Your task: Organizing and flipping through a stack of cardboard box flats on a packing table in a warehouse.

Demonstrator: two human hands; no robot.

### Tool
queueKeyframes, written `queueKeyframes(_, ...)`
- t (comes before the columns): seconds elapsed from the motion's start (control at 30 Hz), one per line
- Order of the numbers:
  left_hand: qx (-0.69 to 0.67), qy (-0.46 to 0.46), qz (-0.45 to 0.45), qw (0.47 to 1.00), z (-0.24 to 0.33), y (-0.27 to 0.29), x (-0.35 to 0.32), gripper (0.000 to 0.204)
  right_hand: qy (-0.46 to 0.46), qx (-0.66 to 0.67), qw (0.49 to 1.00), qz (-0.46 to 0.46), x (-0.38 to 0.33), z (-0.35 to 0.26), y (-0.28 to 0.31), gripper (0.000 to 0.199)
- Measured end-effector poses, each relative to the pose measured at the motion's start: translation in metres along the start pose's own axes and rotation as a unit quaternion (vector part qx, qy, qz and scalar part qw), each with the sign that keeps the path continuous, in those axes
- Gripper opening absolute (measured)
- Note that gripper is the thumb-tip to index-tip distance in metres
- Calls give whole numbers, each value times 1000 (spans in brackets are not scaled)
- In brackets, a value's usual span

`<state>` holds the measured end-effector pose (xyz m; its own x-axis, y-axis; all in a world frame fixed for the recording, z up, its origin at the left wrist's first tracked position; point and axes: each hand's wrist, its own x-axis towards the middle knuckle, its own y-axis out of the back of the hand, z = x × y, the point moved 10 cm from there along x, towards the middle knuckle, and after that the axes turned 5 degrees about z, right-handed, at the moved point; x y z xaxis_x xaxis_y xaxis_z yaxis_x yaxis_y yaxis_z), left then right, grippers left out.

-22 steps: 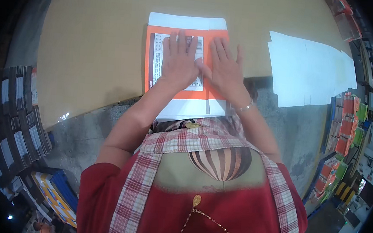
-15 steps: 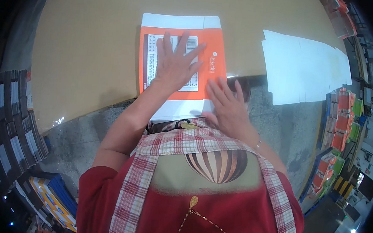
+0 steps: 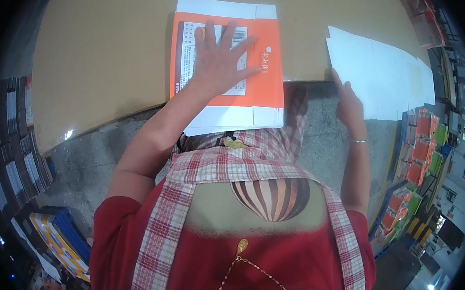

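My left grip (image 3: 216, 63) is open, its fingers fanned out and laid palm-down across the orange carton sheet (image 3: 267, 88), with nothing clasped in it. The carton sheet lies flat on the bench (image 3: 104, 44) right in front of me, white flaps at its far and near ends, and the near end juts past the bench's edge toward my lap. Under my fingers is a pale printed panel (image 3: 187, 55) with a dark strip down its left side; small white lettering runs along the orange to the right of it. My right grip (image 3: 350, 106) is out to the right, index finger stretched forward to the left edge of the white card (image 3: 383, 74) and the other fingers curled; I cannot tell whether it pinches that card or only touches it. The white card lies to the right of the carton sheet, well apart from it, its near part reaching out over the grey floor (image 3: 324, 143). A bracelet (image 3: 358, 141) circles my right wrist, and I wear a plaid apron (image 3: 161, 231) over a red shirt (image 3: 207, 272). Orange and green stacks (image 3: 424, 137) stand off to my right, dark and white stacks (image 3: 16, 151) to my left.
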<state>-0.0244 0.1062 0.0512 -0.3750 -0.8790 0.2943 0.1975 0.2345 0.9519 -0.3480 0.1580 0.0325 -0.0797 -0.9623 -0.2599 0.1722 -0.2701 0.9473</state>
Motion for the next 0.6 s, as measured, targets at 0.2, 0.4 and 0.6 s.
queueKeyframes(0.2, -8, -16, 20, 1000, 3, -4, 1, 70, 153, 281, 940, 116, -10, -30, 82, 90)
queueKeyframes(0.4, -38, -14, 55, 998, 3, -2, 0, 69, 194, 195, 959, 68, -4, -48, 52, 87)
queueKeyframes(0.6, -53, -14, 51, 997, 2, 2, 1, 71, 25, 247, 929, 275, -18, 0, 150, 72)
